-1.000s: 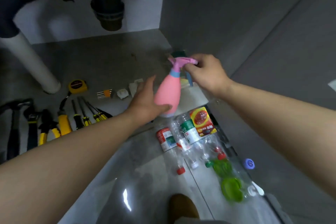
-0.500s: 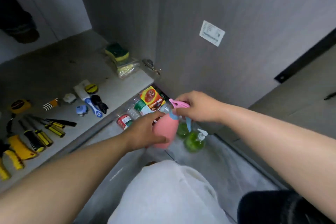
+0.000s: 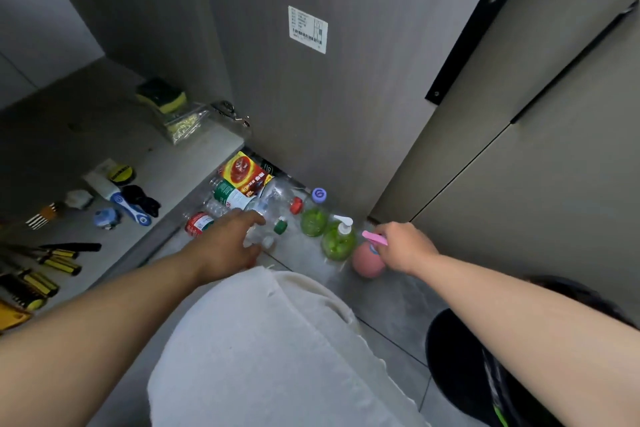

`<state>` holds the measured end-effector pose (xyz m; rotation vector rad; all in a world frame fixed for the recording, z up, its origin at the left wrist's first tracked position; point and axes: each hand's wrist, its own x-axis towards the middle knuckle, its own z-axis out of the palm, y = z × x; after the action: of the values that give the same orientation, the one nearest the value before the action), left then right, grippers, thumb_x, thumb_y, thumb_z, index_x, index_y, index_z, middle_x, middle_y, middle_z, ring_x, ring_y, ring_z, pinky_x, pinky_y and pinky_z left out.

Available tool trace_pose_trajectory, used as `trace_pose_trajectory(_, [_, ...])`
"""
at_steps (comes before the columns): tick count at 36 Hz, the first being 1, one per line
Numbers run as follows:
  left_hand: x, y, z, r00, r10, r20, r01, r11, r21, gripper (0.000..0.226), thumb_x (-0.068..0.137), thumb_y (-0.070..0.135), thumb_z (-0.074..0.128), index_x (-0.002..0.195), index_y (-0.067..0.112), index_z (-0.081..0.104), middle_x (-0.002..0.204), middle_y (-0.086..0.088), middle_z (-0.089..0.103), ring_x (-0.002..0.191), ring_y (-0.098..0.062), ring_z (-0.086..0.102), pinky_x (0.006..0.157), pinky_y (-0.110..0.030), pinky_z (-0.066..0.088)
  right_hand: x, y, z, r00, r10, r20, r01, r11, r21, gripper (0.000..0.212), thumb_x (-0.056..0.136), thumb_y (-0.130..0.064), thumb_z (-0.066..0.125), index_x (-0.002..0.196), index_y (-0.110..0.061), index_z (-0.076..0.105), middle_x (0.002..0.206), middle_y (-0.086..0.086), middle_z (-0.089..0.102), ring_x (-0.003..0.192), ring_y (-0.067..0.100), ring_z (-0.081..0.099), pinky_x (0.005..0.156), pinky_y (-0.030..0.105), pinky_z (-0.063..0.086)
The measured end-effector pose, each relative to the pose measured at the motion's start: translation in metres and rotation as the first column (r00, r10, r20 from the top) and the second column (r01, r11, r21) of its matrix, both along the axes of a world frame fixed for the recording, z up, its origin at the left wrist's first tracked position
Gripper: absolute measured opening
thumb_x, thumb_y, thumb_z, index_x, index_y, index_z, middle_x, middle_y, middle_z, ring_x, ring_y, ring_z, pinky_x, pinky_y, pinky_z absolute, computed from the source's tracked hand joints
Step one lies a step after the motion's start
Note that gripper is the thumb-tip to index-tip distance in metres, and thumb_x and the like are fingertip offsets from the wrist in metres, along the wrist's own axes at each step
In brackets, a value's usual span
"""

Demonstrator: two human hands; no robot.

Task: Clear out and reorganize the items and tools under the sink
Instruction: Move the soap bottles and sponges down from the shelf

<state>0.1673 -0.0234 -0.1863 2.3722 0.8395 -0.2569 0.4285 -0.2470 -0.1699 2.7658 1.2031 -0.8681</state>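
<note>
Trouble here would start with the pink spray bottle (image 3: 367, 265). It stands on the floor (image 3: 388, 305) at about one o'clock from the kneeling person, with its round body just beside the green pump bottle (image 3: 337, 244), which sits at its nine o'clock. The right hand (image 3: 407, 248) has its grip clamped on the pink trigger head only, high above the base. I judge that any sideways pull on letting go could rock the bottle into the pump bottle. That could in turn knock the green bottle with the purple cap (image 3: 313, 222) standing beyond it at eleven o'clock. A squeeze on the trigger could also wet the floor.

At eleven o'clock from the person, the left hand (image 3: 230, 241) lies over the clear plastic bottles (image 3: 277, 192), which lie on their sides in a loose heap. I cannot tell whether its grip has closed on one or merely rests there. Round bottles like these would likely roll if nudged, and the heap could spread toward the standing row.

Further out, at nine to ten o'clock, screwdrivers (image 3: 59, 263) and small items lie in rows on the cabinet shelf (image 3: 194, 152), with sponges (image 3: 162, 99) at the back. A bottle swung carelessly over the edge could scatter them.
</note>
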Motion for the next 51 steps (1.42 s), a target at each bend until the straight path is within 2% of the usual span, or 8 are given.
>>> trace_pose_trajectory(10, [-0.023, 0.009, 0.004, 0.999, 0.005, -0.049, -0.003, 0.999, 0.054, 0.040, 0.090, 0.040, 0.070, 0.128, 0.035, 0.057, 0.129, 0.005, 0.055, 0.120, -0.016, 0.051, 0.105, -0.035, 0.046, 0.003, -0.001, -0.018, 0.997, -0.043, 0.067, 0.043, 0.999, 0.004, 0.022, 0.097, -0.030, 0.054, 0.114, -0.020, 0.062, 0.117, 0.012, 0.065, 0.108, 0.033, 0.063, 0.084, 0.036, 0.053])
trace_pose_trajectory(19, [-0.029, 0.008, 0.034, 0.999, 0.031, -0.042, -0.027, 0.996, 0.081, 0.040, 0.094, 0.037, 0.066, 0.133, 0.030, 0.057, 0.138, 0.002, 0.053, 0.125, -0.018, 0.050, 0.104, -0.030, 0.042, -0.021, 0.017, 0.013, 0.939, 0.184, 0.290, -0.205, 0.978, 0.044, 0.022, 0.088, -0.030, 0.051, 0.106, -0.020, 0.060, 0.109, 0.006, 0.066, 0.102, 0.033, 0.065, 0.077, 0.037, 0.050])
trace_pose_trajectory(25, [-0.042, 0.024, 0.057, 0.995, 0.104, 0.005, -0.103, 0.986, 0.130, 0.037, 0.095, 0.033, 0.065, 0.131, 0.029, 0.059, 0.133, 0.002, 0.054, 0.120, -0.017, 0.052, 0.101, -0.032, 0.048, -0.059, 0.080, 0.042, 0.906, 0.368, 0.211, -0.402, 0.903, 0.151, 0.019, 0.086, -0.034, 0.045, 0.090, -0.024, 0.060, 0.089, 0.006, 0.070, 0.084, 0.036, 0.067, 0.063, 0.034, 0.047])
trace_pose_trajectory(31, [-0.078, 0.061, 0.059, 0.961, 0.264, 0.078, -0.271, 0.958, 0.092, 0.028, 0.097, 0.033, 0.058, 0.125, 0.031, 0.061, 0.118, 0.004, 0.054, 0.111, -0.015, 0.053, 0.097, -0.036, 0.050, -0.086, 0.183, 0.048, 0.903, 0.429, 0.003, -0.411, 0.864, 0.291, 0.012, 0.088, -0.025, 0.057, 0.095, -0.028, 0.066, 0.097, -0.003, 0.070, 0.082, 0.020, 0.067, 0.076, 0.033, 0.055])
trace_pose_trajectory(35, [-0.099, 0.096, 0.044, 0.889, 0.426, 0.171, -0.430, 0.903, -0.012, 0.016, 0.096, 0.036, 0.061, 0.112, 0.032, 0.064, 0.110, 0.008, 0.058, 0.103, -0.011, 0.057, 0.086, -0.029, 0.049, -0.096, 0.258, 0.030, 0.888, 0.459, -0.001, -0.434, 0.840, 0.325, 0.030, 0.088, -0.024, 0.067, 0.117, -0.022, 0.062, 0.114, 0.006, 0.055, 0.099, 0.023, 0.060, 0.086, 0.029, 0.048])
trace_pose_trajectory(39, [-0.105, 0.128, 0.023, 0.747, 0.615, 0.252, -0.579, 0.788, -0.209, 0.011, 0.095, 0.014, 0.064, 0.103, 0.021, 0.068, 0.102, 0.000, 0.068, 0.095, -0.014, 0.065, 0.088, -0.028, 0.053, -0.109, 0.322, 0.013, 0.891, 0.452, -0.042, -0.418, 0.854, 0.312, 0.057, 0.087, -0.033, 0.071, 0.137, -0.024, 0.046, 0.139, 0.011, 0.036, 0.099, 0.024, 0.056, 0.095, 0.029, 0.046])
trace_pose_trajectory(43, [-0.107, 0.150, 0.008, 0.587, 0.763, 0.271, -0.661, 0.645, -0.384, 0.013, 0.096, 0.009, 0.061, 0.103, 0.017, 0.070, 0.096, -0.002, 0.070, 0.085, -0.015, 0.066, 0.064, -0.011, 0.050, -0.124, 0.379, 0.000, 0.884, 0.466, 0.020, -0.451, 0.842, 0.297, 0.074, 0.085, -0.044, 0.071, 0.146, -0.026, 0.034, 0.150, 0.014, 0.027, 0.122, 0.039, 0.053, 0.109, 0.044, 0.044])
trace_pose_trajectory(51, [-0.117, 0.174, -0.012, 0.439, 0.861, 0.257, -0.684, 0.506, -0.525, 0.021, 0.095, 0.009, 0.063, 0.111, 0.017, 0.073, 0.104, 0.001, 0.074, 0.097, -0.008, 0.067, 0.078, -0.014, 0.049, -0.144, 0.473, -0.019, 0.873, 0.449, 0.192, -0.488, 0.815, 0.313, 0.095, 0.078, -0.055, 0.075, 0.153, -0.030, 0.021, 0.158, 0.014, 0.015, 0.143, 0.044, 0.027, 0.114, 0.055, 0.037])
